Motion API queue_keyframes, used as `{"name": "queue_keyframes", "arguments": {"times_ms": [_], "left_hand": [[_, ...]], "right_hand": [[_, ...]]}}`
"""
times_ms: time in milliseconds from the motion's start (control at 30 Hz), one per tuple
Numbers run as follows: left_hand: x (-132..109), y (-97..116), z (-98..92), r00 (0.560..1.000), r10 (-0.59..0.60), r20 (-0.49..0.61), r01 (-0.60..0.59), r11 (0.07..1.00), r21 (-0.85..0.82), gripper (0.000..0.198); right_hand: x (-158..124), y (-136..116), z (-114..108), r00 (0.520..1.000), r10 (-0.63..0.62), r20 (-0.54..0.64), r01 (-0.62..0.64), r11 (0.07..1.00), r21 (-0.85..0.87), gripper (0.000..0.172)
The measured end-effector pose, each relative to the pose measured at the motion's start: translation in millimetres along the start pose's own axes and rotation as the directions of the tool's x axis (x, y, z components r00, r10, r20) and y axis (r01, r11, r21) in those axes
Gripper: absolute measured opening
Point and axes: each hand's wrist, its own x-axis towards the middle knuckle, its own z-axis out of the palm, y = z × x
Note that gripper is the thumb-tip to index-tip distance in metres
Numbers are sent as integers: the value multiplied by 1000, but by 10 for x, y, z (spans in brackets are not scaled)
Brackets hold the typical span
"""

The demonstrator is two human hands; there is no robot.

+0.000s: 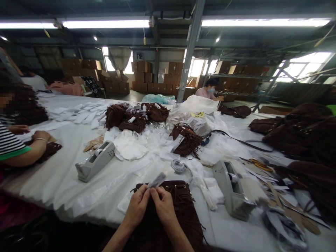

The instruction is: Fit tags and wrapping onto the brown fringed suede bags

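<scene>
Left hand (138, 203) and right hand (163, 203) pinch a short, pale-grey strip (157, 179) above a dark-brown bag (183, 206), fringed and metal-eyeleted.

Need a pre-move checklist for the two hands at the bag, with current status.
1. Grip on the small grey-white strip: ok, left hand and right hand meet at its near end.
2. Brown fringed bag within reach: ok, it lies directly beneath the hands.
3. Bag surroundings uncluttered: not ok, a grey coil lies just beyond its top edge.
4. Right-hand tape dispenser apart from the bag: ok, it stands to the bag's right.
5. Enough tape on that dispenser: cannot tell.
6. Co-worker's striped sleeve clear of the bag: ok, it is at far left.
</scene>
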Motion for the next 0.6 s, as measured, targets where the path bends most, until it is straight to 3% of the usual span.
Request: {"name": "queue_keyframes", "arguments": {"times_ms": [133,300,433,600], "left_hand": [[-43,-36,12,998,-41,-42,39,998,-40,28],[-55,-44,5,972,-222,-77,207,963,-171,46],[-5,-112,-13,973,-205,-103,183,965,-191,56],[102,-136,-68,981,-196,17,194,955,-225,52]], "right_hand": [[-55,-13,49,997,-77,-13,75,987,-145,32],[-122,16,95,990,-141,7,138,952,-273,37],[-195,90,178,965,-261,32,249,870,-425,29],[-181,169,237,938,-342,61,330,821,-466,25]]}}
